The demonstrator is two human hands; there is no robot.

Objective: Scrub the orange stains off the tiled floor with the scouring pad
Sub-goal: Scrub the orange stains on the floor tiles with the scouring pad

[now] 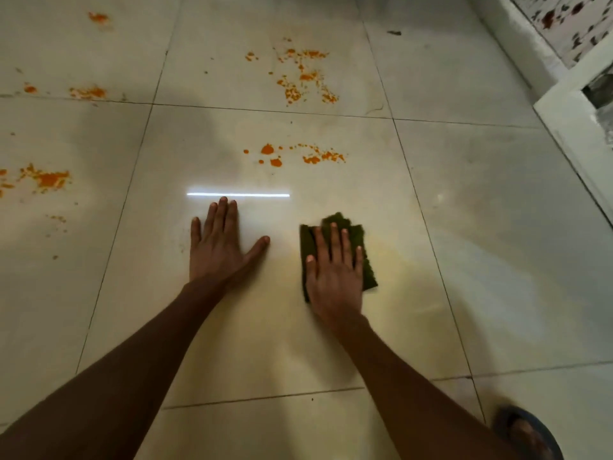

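Note:
My right hand (333, 273) lies flat, fingers spread, pressing a dark green scouring pad (358, 234) onto the pale tiled floor (481, 210). A faint yellowish smear surrounds the pad. My left hand (220, 245) rests flat and open on the same tile, to the pad's left, holding nothing. Orange stains (275, 157) lie on this tile just beyond both hands. A larger spatter of orange stains (303, 76) marks the tile farther ahead. More orange patches sit at the left (48, 179) and far left (88, 92).
A white step or ledge (570, 107) runs along the right side, with a speckled surface (564, 24) behind it. A foot in a dark sandal (527, 433) is at the bottom right. A bright light reflection (238, 194) shines just past my left fingertips.

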